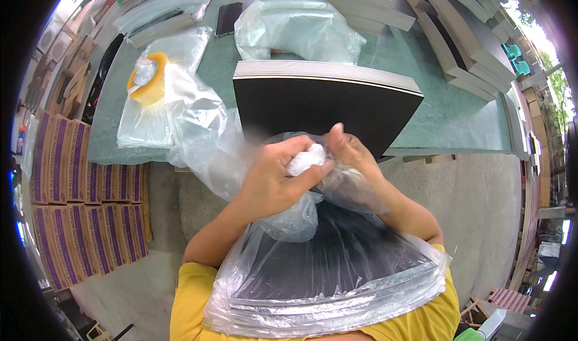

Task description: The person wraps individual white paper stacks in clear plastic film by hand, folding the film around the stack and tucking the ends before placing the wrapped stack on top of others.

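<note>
Near the green table (460,124) edge, floor (475,196) open either side, left fingers (290,146) pinch a white wad (307,159), right fingers (338,138) unclear.

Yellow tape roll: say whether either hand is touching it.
No, the yellow tape roll sits on clear plastic, apart from the left hand and right hand.

The worktop (469,130) is a muted grey-green. At its near edge, the upright stack (325,103) is plain black, its top side lined with fine white and grey stripes. Toward the left edge, the tape roll (149,94) is yellow – deeper amber around its rim – and the plastic film (205,109) beside it milky-clear. Panels (481,46) at the far right corner are pale grey. The wad (307,159) is white; the bag (331,262), clear with whitish glints over black; the shirt (189,299), bright yellow. Beyond the left edge, cartons (78,160) are brown – striped purple.
</note>
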`<state>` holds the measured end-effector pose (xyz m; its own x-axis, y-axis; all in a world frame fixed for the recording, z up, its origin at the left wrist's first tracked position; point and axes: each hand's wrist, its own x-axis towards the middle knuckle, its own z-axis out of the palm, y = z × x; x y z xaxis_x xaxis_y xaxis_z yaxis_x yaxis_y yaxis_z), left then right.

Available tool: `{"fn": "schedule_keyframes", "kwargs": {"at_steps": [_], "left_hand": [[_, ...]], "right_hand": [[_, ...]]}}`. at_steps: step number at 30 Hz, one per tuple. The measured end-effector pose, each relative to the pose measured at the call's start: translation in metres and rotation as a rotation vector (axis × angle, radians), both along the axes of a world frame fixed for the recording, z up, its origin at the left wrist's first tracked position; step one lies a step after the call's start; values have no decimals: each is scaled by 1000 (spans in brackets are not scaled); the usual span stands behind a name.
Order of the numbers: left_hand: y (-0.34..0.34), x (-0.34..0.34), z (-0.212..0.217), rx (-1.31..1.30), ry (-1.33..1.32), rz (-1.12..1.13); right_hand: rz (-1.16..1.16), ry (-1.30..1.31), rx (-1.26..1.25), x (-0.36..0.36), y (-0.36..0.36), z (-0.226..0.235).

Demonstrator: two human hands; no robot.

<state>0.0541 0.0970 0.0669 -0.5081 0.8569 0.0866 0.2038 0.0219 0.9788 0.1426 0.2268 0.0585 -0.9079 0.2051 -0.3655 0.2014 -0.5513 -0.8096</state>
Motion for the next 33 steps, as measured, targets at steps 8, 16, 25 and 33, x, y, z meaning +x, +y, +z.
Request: {"fn": "schedule_keyframes", "kwargs": {"at_steps": [8,16,25,33], "left_hand": [[-61,-59,2,-252,286,789],[-27,14,10,2,146,-133],[-15,-2,24,265,-351,104],[-36,-44,-6,334,-272,-679]], "right_hand": [[-25,152,326,23,32,-7],[-64,753,863,7,14,52],[533,501,519,9,23,18],[561,500,-493,30,46,45]]}}
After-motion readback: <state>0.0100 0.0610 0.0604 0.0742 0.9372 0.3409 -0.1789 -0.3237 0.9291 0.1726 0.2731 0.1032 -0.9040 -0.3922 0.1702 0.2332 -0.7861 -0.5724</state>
